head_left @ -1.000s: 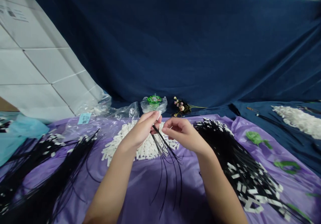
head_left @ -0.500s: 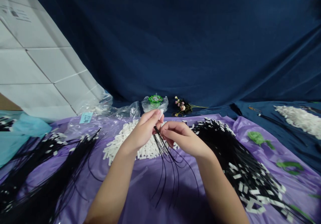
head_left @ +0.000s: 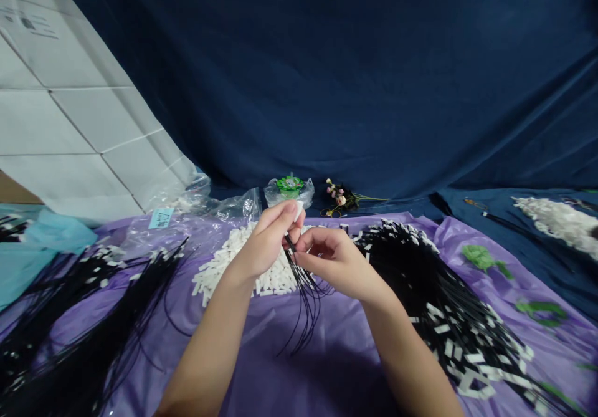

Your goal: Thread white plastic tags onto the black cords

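My left hand [head_left: 270,237] is closed around the upper end of a small bunch of thin black cords [head_left: 306,305], with a small white piece [head_left: 299,207] sticking out at its fingertips. My right hand [head_left: 334,260] pinches the same cords just below the left one, thumb and index finger together. The loose ends hang and curl downward over the purple sheet. Behind and below both hands spreads a heap of small white pieces [head_left: 275,280], partly hidden by them.
Black cords with white tips [head_left: 434,280] lie in a large pile at right. More black cord bundles [head_left: 116,317] lie at left. Clear plastic bags [head_left: 233,208], a green round item [head_left: 289,184] and artificial flowers [head_left: 341,197] sit at the back, before a blue curtain [head_left: 327,80].
My right hand has moved slightly left and onto the cords below my left hand. The hanging ends have drawn together and upward. My left hand stays nearly still.
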A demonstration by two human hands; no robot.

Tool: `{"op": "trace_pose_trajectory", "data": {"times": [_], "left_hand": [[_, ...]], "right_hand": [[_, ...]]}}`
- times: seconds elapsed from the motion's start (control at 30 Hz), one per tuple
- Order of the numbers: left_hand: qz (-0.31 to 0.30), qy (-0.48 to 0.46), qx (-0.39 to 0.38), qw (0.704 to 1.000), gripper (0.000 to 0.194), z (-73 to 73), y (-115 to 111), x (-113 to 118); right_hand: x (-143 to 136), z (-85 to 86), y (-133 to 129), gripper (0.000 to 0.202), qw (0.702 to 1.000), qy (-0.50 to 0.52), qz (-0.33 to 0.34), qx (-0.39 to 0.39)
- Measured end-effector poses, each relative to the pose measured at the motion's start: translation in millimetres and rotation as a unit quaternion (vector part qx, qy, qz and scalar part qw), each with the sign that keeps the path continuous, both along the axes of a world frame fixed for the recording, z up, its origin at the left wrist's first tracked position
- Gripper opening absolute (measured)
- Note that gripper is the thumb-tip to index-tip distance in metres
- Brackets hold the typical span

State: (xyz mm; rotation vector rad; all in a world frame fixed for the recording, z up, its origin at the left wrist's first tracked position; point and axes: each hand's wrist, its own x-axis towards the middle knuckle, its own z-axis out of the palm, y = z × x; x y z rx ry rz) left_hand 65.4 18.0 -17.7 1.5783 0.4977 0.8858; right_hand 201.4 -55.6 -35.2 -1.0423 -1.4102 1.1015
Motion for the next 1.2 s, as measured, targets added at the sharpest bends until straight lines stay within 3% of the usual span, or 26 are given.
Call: {"op": "trace_pose_trajectory", "data": {"times": [0.2,0.33,0.57,0.8,0.93,1.07,1.2], "left_hand": [[-0.031,-0.001,0.024,0.999,0.040,-0.3,-1,0],[-0.037,0.006,0.037,0.999,0.039,0.3,-1,-2],[0.016,0.048,0.113,0.992,0.037,0.0,5,-7],[0.006,0.060,0.135,0.989,0.036,-0.7,5,-5],[-0.003,0.049,0.129,0.990,0.037,-0.6,4,-4],[0.029,0.053,0.124,0.990,0.036,-2.5,8,-5],[0.031,0.060,0.117,0.991,0.036,-5.0,10,-4]], "right_hand": [[-5,-4.9,9,0.016,0.984,0.165,0.015,-0.071],[-7,-3.3,9,0.015,0.974,0.202,0.027,-0.104],[-1,1.1,3,0.017,0.980,0.149,0.063,-0.117],[0,-3.7,6,0.015,0.981,0.144,0.050,-0.121],[-3,-3.9,3,0.018,0.997,0.069,-0.004,-0.040],[-5,-2.2,-2,0.017,0.995,-0.046,-0.071,0.056],[-4,-3.8,-2,0.012,0.992,-0.074,-0.086,0.056]]}}
